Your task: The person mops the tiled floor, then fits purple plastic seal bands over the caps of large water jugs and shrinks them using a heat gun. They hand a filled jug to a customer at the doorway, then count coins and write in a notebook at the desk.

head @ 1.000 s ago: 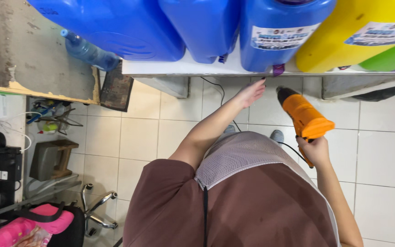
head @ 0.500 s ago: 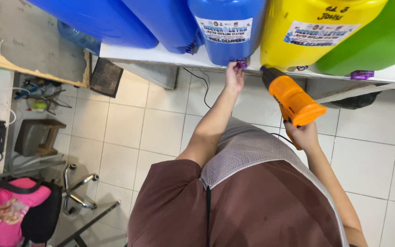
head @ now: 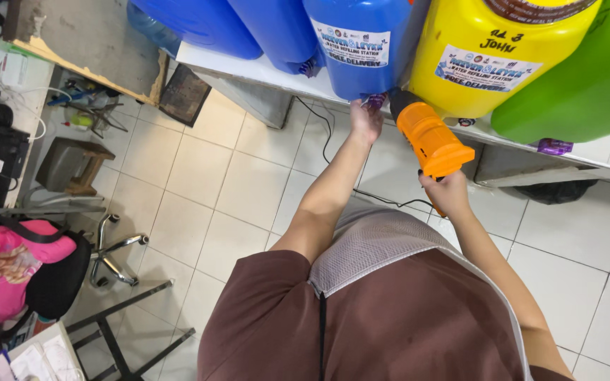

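Gripping an orange heat gun [head: 432, 141] by its handle, the person's right hand [head: 445, 192] keeps its fingers wrapped tight around the grip, with the tool's black nozzle aimed up and to the left at the capped mouth of a blue water container [head: 361, 42]. That purple cap [head: 375, 101] sits at the container's low end, at the front edge of a white shelf [head: 248, 67], and the left hand [head: 366, 120] is on it, fingers pinched narrowly around the cap or its seal; whether they truly clasp it cannot be told from this angle.

The cap lies directly at the left fingertips and just beyond the gun's nozzle, so the left hand is the nearer of the two. The gun's long axis runs diagonally from the right hand toward the cap, while the container's own axis runs back across the shelf, away from the person.

Beside it lie a yellow container [head: 503, 49] and a green container [head: 580, 77] on the right, further blue ones on the left. A black cord [head: 326, 130] trails down over the white floor tiles [head: 199, 169]. At the far left stand a pink-cushioned chair [head: 15, 264] and a small stool [head: 68, 166].
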A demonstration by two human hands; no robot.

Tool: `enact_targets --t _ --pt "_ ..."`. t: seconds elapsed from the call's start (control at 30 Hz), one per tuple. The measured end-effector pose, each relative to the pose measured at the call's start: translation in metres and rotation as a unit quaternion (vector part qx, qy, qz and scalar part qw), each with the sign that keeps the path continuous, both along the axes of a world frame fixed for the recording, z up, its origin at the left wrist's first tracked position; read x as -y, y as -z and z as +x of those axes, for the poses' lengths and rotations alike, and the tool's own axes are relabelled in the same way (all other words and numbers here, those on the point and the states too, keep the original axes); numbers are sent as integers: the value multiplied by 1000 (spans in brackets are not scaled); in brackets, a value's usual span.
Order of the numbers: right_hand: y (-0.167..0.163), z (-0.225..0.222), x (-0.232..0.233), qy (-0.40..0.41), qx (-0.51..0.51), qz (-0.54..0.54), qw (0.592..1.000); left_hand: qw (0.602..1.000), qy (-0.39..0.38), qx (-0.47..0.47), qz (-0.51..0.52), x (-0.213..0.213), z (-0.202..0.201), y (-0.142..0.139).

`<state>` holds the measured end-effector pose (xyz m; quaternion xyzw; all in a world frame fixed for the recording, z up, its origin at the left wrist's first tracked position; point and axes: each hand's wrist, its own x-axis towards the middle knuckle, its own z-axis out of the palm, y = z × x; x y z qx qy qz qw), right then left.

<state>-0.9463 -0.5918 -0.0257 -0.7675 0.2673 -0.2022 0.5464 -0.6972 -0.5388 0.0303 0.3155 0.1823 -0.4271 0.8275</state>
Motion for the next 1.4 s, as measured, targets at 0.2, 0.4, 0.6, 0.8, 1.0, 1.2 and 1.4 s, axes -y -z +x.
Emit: enact_targets --t 0.2,0.4,0.6,0.8,1.0,1.2,1.4 --pt "-5 3 3 -12 0 11 1000 998 19 24 59 -5 -2 4" --pt "-1 1 3 0 -44 19 999 998 6 2 65 -8 3 5" --pt "3 2 -2 -16 -27 49 998 998 -2 -31 51 -16 3 9" --pt "3 0 -3 -54 -77 -144 985 1000 -6 6 26 -41 3 16" --pt "-2 4 -9 -30 -134 -188 972 997 -44 -10 68 -61 -9 26" --pt "-2 0 -10 -62 -155 -247 954 997 -31 -27 71 -59 -22 29" --pt "4 -11 -3 -26 -15 -256 966 998 -9 -25 63 -44 -36 32"
